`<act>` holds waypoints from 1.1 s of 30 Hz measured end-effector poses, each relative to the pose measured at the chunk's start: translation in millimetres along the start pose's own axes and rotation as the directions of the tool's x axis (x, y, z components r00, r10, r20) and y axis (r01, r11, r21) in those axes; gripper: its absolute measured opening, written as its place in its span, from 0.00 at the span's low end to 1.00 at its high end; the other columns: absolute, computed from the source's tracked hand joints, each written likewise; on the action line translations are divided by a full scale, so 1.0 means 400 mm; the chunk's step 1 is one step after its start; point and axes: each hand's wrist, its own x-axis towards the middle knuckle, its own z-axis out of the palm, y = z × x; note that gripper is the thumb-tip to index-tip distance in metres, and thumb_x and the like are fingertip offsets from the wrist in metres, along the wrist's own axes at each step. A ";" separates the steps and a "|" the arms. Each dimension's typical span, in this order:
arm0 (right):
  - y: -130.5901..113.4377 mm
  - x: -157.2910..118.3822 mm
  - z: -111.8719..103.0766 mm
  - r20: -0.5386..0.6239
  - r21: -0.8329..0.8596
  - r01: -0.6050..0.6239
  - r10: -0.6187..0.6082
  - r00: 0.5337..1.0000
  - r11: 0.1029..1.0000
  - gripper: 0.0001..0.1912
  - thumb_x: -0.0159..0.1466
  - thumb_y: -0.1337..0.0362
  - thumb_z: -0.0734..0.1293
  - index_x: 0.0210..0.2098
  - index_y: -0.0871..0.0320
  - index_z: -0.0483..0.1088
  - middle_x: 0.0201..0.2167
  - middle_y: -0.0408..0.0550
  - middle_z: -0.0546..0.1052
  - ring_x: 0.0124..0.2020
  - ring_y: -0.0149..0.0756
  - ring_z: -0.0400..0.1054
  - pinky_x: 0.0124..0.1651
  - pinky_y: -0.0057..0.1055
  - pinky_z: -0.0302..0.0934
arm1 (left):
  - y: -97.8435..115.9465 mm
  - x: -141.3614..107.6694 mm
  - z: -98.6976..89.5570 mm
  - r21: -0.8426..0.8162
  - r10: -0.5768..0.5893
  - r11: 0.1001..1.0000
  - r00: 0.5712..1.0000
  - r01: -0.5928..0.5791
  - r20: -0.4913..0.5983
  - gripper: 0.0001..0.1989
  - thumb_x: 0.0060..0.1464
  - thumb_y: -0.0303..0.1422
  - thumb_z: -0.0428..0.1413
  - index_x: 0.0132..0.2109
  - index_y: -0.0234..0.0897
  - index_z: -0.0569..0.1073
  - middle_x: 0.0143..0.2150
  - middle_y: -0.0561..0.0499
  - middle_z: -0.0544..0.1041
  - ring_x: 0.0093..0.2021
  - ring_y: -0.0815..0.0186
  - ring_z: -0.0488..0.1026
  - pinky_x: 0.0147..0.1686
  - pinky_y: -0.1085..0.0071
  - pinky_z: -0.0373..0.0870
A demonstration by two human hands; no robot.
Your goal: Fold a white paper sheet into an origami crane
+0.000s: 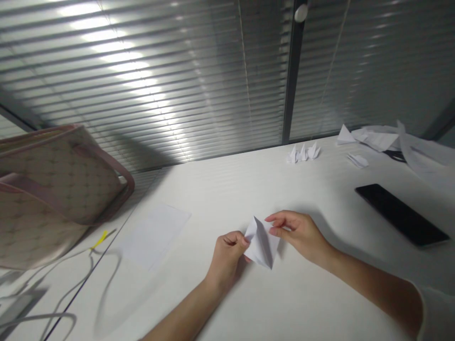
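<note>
A small piece of folded white paper (pixel 262 244) is held just above the white table, one flap standing up along its middle crease. My left hand (pixel 229 253) pinches its left corner, thumb on top and fingers beneath. At the paper's upper right edge is my right hand (pixel 296 232), its thumb and fingertips close together against that edge. Behind, near the back of the table, several small folded paper figures (pixel 303 153) stand in a row. A flat white sheet (pixel 159 233) lies to the left of my hands.
On the right lies a black phone (pixel 401 214). Farther back are a small folded paper piece (pixel 357 160) and loose papers (pixel 380 138) by a dark cable. A handbag (pixel 53 189) stands at left, with grey cables (pixel 88 265) before it. Window blinds (pixel 199 71) border the back.
</note>
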 end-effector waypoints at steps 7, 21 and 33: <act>-0.006 0.009 0.001 0.007 0.145 -0.120 0.121 0.993 0.982 0.14 0.54 0.55 0.71 0.37 0.57 0.75 0.31 0.48 0.78 0.34 0.38 0.72 0.40 0.37 0.66 | 0.047 -0.002 0.038 -0.093 -0.036 0.995 0.999 0.033 -0.033 0.27 0.46 0.50 0.62 0.16 0.34 0.62 0.16 0.57 0.62 0.19 0.75 0.58 0.20 0.76 0.54; -0.038 -0.009 0.016 -0.202 0.121 0.012 0.013 0.979 0.993 0.08 0.59 0.57 0.67 0.33 0.55 0.67 0.28 0.44 0.74 0.32 0.34 0.69 0.35 0.30 0.63 | 0.094 -0.028 0.049 0.031 -0.155 0.988 0.930 0.154 0.334 0.13 0.43 0.41 0.65 0.28 0.35 0.80 0.32 0.46 0.76 0.29 0.64 0.72 0.28 0.72 0.67; -0.016 0.001 0.025 -0.043 0.276 -0.246 0.268 0.962 0.929 0.17 0.48 0.61 0.74 0.37 0.59 0.72 0.25 0.43 0.76 0.28 0.36 0.71 0.34 0.33 0.63 | 0.063 -0.034 0.067 -0.080 -0.007 0.997 0.989 0.019 0.148 0.19 0.50 0.43 0.62 0.44 0.33 0.78 0.28 0.50 0.76 0.27 0.68 0.69 0.29 0.75 0.62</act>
